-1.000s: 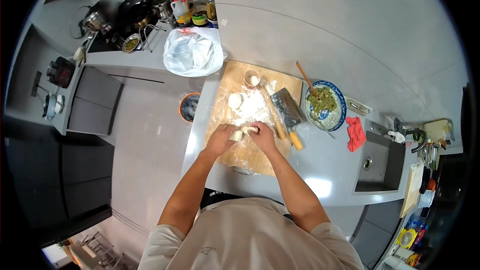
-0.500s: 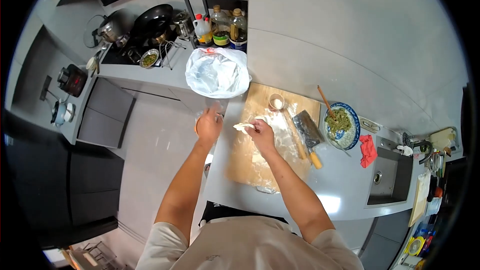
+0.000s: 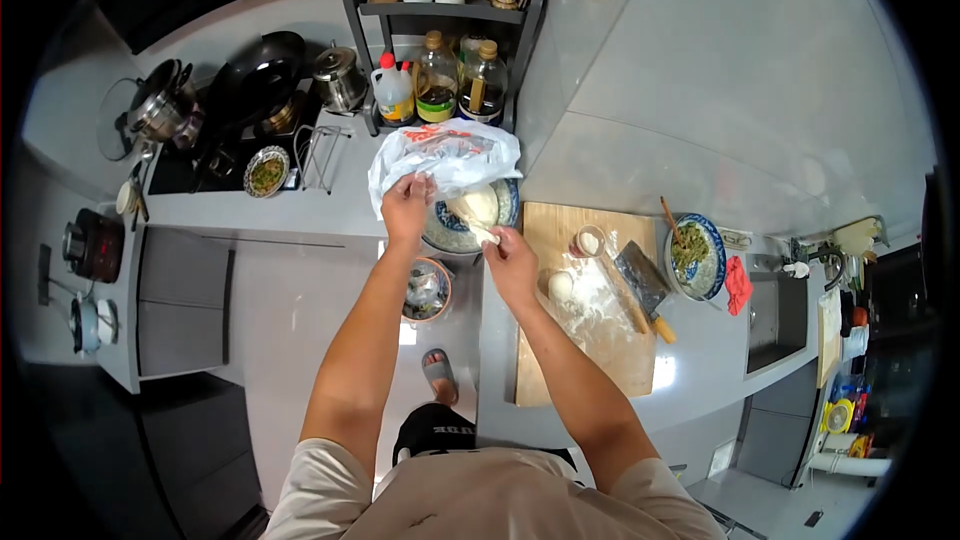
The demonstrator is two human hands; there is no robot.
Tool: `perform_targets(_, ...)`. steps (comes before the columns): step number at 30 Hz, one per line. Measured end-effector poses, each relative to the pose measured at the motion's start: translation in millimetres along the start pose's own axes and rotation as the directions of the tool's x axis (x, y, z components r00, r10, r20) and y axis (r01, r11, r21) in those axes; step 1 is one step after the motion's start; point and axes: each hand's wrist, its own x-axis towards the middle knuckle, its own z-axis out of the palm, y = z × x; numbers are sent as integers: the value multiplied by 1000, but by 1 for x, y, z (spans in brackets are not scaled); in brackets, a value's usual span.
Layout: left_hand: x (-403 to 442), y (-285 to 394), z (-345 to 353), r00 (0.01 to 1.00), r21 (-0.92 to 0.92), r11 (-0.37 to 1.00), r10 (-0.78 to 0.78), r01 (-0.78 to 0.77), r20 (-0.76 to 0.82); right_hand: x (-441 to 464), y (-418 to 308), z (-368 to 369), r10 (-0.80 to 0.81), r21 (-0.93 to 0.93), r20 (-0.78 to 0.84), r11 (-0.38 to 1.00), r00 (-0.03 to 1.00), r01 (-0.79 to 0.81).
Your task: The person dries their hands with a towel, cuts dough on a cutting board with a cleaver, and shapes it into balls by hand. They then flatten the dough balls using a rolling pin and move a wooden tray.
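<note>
Holding up the near edge of a white plastic bag [image 3: 450, 152], the left hand [image 3: 405, 212] grasps it between thumb and fingers, apparently to keep the cover off the dough [image 3: 474, 204] below. Under that hand, nearer the person, an orange-rimmed bin [image 3: 449, 294] stands on the floor. The dough lies in a blue-patterned bowl [image 3: 512, 202], with the bag over the far rim. The right hand [image 3: 513, 264], at the bowl's near right edge, pinches a pale tip of dough [image 3: 487, 236]; whether it is joined to the larger lump, I cannot tell.

Just right of the bowl, a wooden board [image 3: 545, 375] lies on the counter, its near part giving bare room and its middle dusted with flour, likely against sticking. A dough ball [image 3: 561, 287] sits on its left side, with a small cup [image 3: 575, 247] farther off. A rolling pin [image 3: 622, 292] and a cleaver [image 3: 641, 276] lie side by side along the right, seemingly set aside to leave the middle free. Past the board's right edge, a bowl of green filling [image 3: 690, 249] holds chopsticks [image 3: 669, 218], leaning up toward the far wall. Farther right lies a red cloth [image 3: 738, 285], near the sink [image 3: 776, 320].
</note>
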Motion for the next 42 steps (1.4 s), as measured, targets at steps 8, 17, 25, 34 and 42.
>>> perform_targets(8,30,-66,6,967,101,977,165,-188,196,66,12,27,-362,-609,201,682,910,405)
perform_targets(17,-28,-22,-5,888,584,670,364,-459,281,30,-5,-1,-504,-661,264,527,822,535)
perform_targets(25,-108,-16,-14,826,820,188,307,-541,474,-27,13,-57,-528,-499,29,728,849,470)
perform_targets(34,-268,-75,34,859,625,624,159,-469,486,-113,61,-189,-325,-257,-90,921,941,293)
perform_targets(42,-359,-150,111,782,521,632,231,-573,579,-176,147,-264,-83,-327,112,938,990,116)
